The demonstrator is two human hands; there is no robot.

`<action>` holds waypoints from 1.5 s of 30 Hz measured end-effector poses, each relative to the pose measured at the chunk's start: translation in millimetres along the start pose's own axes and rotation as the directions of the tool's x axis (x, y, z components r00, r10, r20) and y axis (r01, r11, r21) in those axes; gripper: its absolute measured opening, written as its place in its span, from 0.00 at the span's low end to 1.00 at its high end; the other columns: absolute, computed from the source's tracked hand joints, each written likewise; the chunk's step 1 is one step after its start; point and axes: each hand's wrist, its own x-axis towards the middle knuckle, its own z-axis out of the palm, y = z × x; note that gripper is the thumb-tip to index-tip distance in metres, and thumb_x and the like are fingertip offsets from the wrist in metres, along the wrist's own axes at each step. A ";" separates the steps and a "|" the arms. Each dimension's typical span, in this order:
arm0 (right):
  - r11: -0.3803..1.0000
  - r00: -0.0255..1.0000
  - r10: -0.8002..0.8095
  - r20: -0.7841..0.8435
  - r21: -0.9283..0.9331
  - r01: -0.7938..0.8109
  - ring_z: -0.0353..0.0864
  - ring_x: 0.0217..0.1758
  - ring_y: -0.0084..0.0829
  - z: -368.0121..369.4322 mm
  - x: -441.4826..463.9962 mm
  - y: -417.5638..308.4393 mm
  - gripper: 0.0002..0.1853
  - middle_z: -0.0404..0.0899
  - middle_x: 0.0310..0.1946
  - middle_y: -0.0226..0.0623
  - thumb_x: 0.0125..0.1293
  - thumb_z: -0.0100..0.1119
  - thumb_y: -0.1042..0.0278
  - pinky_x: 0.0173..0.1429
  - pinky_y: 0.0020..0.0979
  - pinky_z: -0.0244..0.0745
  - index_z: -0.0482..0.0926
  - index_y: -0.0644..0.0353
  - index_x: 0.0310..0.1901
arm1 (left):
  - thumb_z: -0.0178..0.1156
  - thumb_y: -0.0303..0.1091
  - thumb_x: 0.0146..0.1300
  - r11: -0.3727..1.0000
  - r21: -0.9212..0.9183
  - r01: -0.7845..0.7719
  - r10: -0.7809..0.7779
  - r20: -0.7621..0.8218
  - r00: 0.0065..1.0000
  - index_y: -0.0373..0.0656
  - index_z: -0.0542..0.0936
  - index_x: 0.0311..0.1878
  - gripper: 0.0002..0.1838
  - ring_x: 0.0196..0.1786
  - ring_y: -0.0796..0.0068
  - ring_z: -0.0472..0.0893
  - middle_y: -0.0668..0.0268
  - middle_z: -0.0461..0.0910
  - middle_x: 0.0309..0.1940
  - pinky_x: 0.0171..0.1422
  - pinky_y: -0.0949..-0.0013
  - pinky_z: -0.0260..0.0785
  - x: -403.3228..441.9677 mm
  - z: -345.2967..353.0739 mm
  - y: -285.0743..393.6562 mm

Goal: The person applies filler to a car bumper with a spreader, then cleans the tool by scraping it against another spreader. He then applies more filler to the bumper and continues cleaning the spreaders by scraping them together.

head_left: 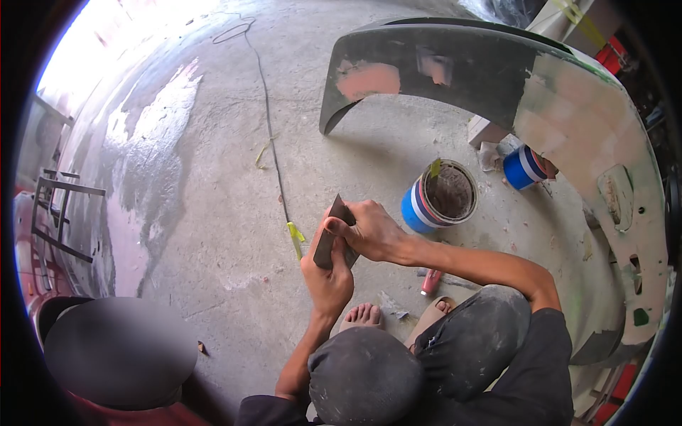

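Note:
Both hands meet in front of my knees around a dark, flat sheet (326, 245) with a pointed upper corner. My left hand (330, 280) holds it from below, fingers upright along it. My right hand (368, 231) grips its upper right part, thumb pressed across its face. Right of the hands stands an open blue and white can (420, 206), its inside coated with greyish-brown material. A red-handled tool (430, 282) lies on the floor below my right forearm.
A large curved panel (490, 64), grey with pinkish patches, arches across the right. Under it sits another blue can (521, 170). A dark cable (266, 106) crosses the concrete floor. A metal frame (71, 188) stands left, near a blurred person (121, 355) at lower left.

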 end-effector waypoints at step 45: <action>0.998 0.998 -0.019 -0.052 0.065 0.022 0.80 0.28 0.35 5.9 4.5 16.0 0.61 0.78 0.22 0.44 0.63 0.31 0.02 0.36 0.43 0.77 0.80 0.70 0.39 | 0.53 0.18 0.77 0.998 0.057 0.018 -0.023 0.085 0.996 0.35 0.79 0.73 0.23 0.59 0.70 0.87 0.54 0.90 0.55 0.64 0.65 0.76 5.4 0.6 -3.0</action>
